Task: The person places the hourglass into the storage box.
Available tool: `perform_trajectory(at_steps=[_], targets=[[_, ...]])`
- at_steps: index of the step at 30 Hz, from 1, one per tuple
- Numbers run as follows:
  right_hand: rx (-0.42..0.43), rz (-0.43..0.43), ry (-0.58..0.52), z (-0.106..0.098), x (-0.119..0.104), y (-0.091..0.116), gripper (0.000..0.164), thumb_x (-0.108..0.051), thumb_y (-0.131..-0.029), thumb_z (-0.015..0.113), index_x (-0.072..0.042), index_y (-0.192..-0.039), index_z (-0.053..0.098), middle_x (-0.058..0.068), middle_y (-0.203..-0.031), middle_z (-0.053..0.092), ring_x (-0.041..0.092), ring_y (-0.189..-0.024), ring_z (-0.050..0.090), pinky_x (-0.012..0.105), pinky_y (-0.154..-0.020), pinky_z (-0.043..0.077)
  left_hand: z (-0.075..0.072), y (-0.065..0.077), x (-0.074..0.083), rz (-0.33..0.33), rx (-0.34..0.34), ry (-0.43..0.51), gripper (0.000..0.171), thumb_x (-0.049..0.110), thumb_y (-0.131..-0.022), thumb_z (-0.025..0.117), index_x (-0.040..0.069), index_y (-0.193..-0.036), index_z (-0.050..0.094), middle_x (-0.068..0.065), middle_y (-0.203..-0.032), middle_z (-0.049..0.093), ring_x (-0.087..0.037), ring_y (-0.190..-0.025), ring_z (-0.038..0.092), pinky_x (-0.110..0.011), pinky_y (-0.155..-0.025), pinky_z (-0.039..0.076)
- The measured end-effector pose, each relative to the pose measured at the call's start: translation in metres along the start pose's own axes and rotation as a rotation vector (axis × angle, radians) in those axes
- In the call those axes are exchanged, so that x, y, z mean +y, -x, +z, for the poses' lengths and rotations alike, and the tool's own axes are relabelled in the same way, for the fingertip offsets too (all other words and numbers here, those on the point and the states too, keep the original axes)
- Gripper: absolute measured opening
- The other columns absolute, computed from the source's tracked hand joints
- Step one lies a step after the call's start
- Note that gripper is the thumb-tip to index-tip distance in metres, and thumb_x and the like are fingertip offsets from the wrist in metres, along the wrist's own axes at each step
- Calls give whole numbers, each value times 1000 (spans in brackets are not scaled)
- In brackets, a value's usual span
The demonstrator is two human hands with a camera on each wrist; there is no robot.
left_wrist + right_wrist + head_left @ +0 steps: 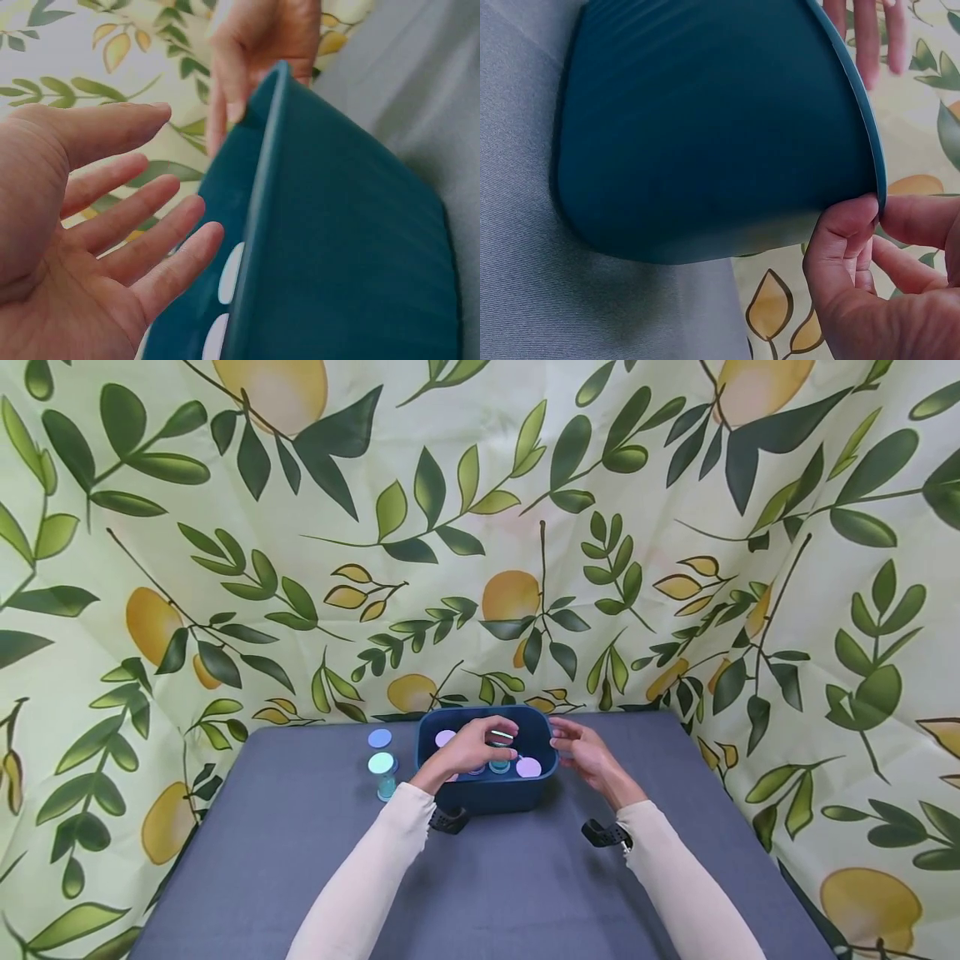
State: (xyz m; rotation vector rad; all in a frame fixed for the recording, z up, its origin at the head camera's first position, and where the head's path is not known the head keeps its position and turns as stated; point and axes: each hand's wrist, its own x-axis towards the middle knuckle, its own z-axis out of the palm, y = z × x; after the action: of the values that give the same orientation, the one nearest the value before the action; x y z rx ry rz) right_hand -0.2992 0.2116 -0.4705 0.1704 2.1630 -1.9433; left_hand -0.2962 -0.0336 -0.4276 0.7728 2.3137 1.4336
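A dark blue plastic bin (pixel 491 797) stands on the table. My left hand (pixel 476 747) hovers over its opening, palm inward. In the left wrist view the fingers (pixel 161 274) are spread and loosely bent, with nothing in them. My right hand (pixel 591 758) is at the bin's right end. The right wrist view shows its thumb and finger pinching the rim. Inside the bin are several small pieces with round caps, among them a pink-capped piece (pixel 528 767) and a teal one (pixel 498 767). My left hand partly hides them.
Left of the bin, a teal piece shaped like a sand timer (pixel 386 783) stands upright, close to a blue-capped piece (pixel 379 738). The grey cloth-covered table (pixel 495 885) ends at a leaf-and-lemon patterned curtain (pixel 480 568) behind and at the sides.
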Motion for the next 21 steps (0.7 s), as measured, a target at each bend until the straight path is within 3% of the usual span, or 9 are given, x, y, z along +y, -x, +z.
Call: perform_trajectory(at_steps=[4,11,21], targets=[[0,3,-7,0,0,1,51,-7,-98,54,-13,-147,44,9,-125,50,23,-110,52,31,-85,54,-6,11,2,22,40,9,43,17,-90,71,9,-130,58,-17,-132,60,-35,-123,59,-45,-102,50],[-2,7,-6,0,1,2,52,-7,-98,53,-15,-148,43,9,-126,48,24,-113,51,44,-99,49,-15,28,4,54,124,30,43,18,-89,72,6,-128,59,-17,-128,63,-38,-121,59,-42,-99,52],[8,2,12,-1,2,-1,50,-8,-99,54,-16,-148,44,11,-128,48,26,-113,52,31,-88,54,-29,56,6,18,259,12,35,16,-90,70,13,-124,62,-7,-123,65,-31,-119,60,-43,-101,51]])
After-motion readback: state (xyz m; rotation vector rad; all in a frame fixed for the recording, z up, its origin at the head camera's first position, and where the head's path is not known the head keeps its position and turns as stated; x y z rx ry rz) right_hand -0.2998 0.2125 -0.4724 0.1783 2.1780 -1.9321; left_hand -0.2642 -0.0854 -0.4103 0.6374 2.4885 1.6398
